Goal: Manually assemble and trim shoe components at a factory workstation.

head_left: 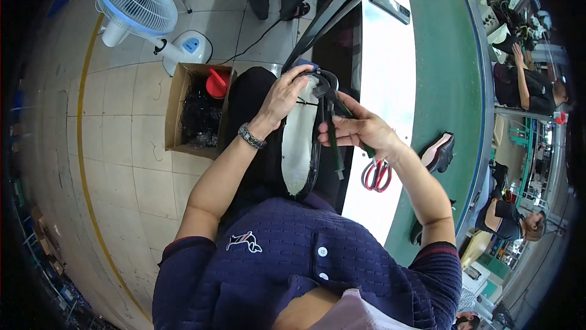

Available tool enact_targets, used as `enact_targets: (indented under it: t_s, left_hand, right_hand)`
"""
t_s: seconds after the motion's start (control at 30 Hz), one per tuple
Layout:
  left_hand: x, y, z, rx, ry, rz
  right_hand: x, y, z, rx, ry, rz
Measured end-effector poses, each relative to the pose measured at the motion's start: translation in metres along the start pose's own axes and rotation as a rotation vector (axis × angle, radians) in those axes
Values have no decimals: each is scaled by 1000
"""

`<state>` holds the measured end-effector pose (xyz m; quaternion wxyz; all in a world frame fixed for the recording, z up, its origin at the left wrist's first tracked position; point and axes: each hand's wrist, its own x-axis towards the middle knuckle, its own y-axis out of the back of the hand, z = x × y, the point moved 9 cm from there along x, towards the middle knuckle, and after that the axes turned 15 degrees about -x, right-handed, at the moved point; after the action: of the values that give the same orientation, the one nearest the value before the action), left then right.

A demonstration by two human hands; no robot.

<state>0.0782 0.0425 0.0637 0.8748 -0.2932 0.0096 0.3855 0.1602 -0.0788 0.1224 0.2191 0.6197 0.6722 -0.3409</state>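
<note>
A shoe on its last [295,150], black with a pale sole side turned up, lies lengthwise over my lap. My left hand [282,99] has its fingers curled over the far end of the shoe, holding it. In my right hand [369,130] are pincers with dark green handles [336,150], their metal head against the shoe's far right edge. Some fingers of that hand wrap the handles loosely. Just what the jaws grip is too small to tell. A dark thin strand crosses the sole below my left fingers.
Red-handled scissors [376,176] lie on the white work surface [384,79], with a phone [389,6] farther off. Beyond runs a green belt [448,73] carrying another shoe [438,152]. To my left stand a cardboard box [177,131] of dark scraps and a fan [137,0]. Other people sit at right.
</note>
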Motion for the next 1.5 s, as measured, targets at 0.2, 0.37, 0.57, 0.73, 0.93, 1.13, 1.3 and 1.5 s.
enact_targets:
  t_s: [0.2,0.37,0.57,0.73,0.93,1.13,1.3,1.5]
  left_hand:
    - [2,4,5,55,-90,49]
    - [1,4,8,212,-103,108]
    - [1,7,4,129,-154,107]
    - [-10,0,10,-368,115,114]
    - [2,11,1,-40,-30,137]
    - [4,13,5,117,-51,68]
    - [10,13,2,70,-59,-16]
    - [6,16,-2,191,-62,-16]
  right_hand:
    - [4,0,-13,-265,44,98]
    - [6,-3,-5,-482,276,249]
    - [6,1,4,-521,293,346]
    - [-2,13,-13,-844,175,224]
    - [-6,14,-32,-1023,133,222]
    - [-31,-5,-91,-1122,487,609]
    - [10,-2,-54,-1477,393,619]
    - [-30,-15,-92,-1251,715,868]
